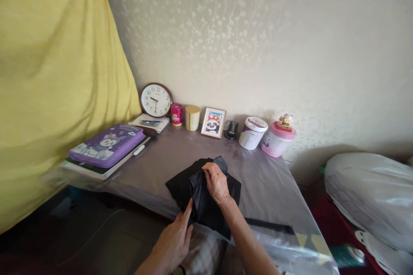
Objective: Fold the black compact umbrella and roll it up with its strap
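A black umbrella with thin, loosely folded fabric and pointed corners lies over the front part of the table, partly over its near edge. My right hand pinches a fold of the fabric near the top, fingertips closed on it. Lower down on the left, my left hand holds the side of the same fabric, index finger stretched along the fold. Its other fingers are partly hidden. Whatever handle or ribs the umbrella has are covered by the fabric and my hands.
A purple case rests on books at the left, near a clock. Along the wall stand a pink can, yellow container, picture frame, black stapler-like object and two tubs. A dark strip lies near the front edge.
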Available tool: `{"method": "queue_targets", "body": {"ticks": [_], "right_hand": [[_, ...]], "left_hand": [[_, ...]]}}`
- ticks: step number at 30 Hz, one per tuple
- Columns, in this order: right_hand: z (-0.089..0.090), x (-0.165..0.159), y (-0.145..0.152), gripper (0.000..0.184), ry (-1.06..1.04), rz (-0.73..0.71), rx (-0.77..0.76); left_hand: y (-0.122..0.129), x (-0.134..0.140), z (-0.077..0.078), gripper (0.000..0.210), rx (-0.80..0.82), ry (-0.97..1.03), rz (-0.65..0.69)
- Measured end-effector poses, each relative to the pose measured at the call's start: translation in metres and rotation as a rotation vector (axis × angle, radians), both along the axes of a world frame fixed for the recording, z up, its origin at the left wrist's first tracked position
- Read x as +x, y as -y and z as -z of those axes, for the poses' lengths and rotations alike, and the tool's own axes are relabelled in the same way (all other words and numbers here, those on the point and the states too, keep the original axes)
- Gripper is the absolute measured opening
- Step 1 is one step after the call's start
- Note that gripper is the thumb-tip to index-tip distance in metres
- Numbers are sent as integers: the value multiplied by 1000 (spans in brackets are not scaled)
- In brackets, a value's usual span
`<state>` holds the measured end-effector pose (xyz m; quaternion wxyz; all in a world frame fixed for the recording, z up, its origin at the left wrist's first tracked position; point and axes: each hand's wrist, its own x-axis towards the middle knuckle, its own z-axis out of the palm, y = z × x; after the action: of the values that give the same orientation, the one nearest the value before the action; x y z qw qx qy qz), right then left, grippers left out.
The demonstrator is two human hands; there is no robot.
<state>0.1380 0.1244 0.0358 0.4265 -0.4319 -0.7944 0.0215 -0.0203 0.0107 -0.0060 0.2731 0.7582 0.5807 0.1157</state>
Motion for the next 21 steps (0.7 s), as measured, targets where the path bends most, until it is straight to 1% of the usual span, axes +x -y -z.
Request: {"method": "queue_targets", "body": {"ticks": [8,12,16,19,21], "right_hand": [[17,-20,-17,20,163,35,-51],[19,-24,-21,17,292,57,-90],[17,-28,-22,14,413,74,-117],[15,-30,-22,13,471,79,-137],[16,-30,-23,13,500,84,-151]], "left_hand": [[-2,-4,8,55,21,33,25],[-2,-6,14,58,68,78,30],[-1,-7,9,66,29,122,9],[-1,-7,4,62,35,98,54],[-2,-6,2,57,33,46,76]]}}
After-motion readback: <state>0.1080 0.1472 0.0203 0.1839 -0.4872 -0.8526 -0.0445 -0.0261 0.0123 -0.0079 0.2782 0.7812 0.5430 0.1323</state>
